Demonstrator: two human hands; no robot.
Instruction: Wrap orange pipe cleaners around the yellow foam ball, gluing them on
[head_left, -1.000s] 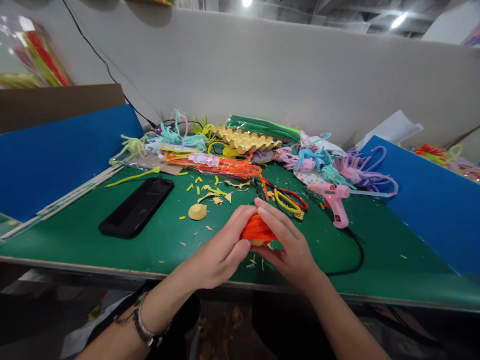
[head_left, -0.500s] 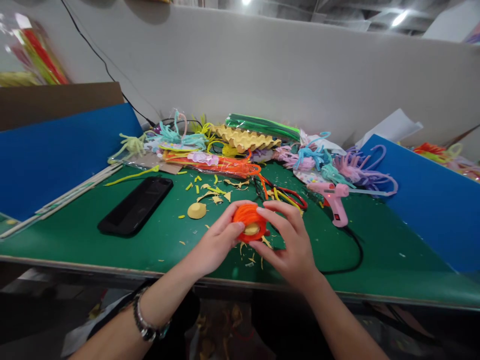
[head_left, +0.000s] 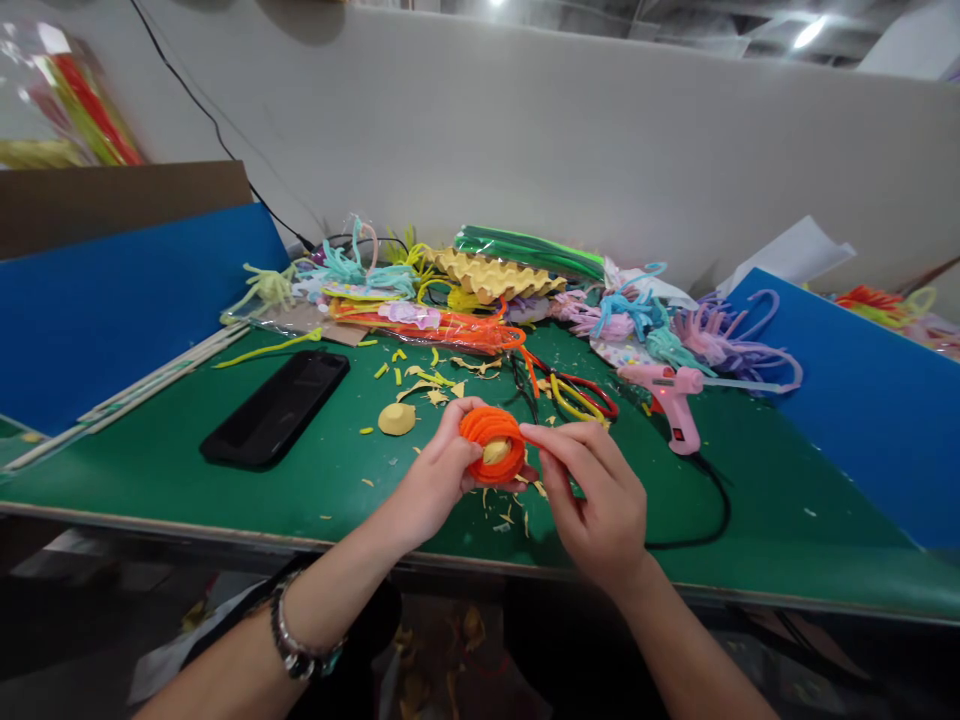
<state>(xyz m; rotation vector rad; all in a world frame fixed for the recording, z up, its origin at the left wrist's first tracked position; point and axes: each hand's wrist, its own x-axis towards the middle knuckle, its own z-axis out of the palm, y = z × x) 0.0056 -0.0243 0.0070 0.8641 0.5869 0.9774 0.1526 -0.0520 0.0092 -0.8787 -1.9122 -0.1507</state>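
Above the table (head_left: 292, 505), in the head view, an orange coil (head_left: 475, 426) (a pale core (head_left: 496, 453) inside) is pinched between thumb and fingers by the left hand (head_left: 431, 485). Its rim is met by the right hand (head_left: 604, 500), index extended; whether anything is pinched there cannot be told.

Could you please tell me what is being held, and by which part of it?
The left hand holds the orange coil by its left side; the right hand has a fingertip at its right edge.
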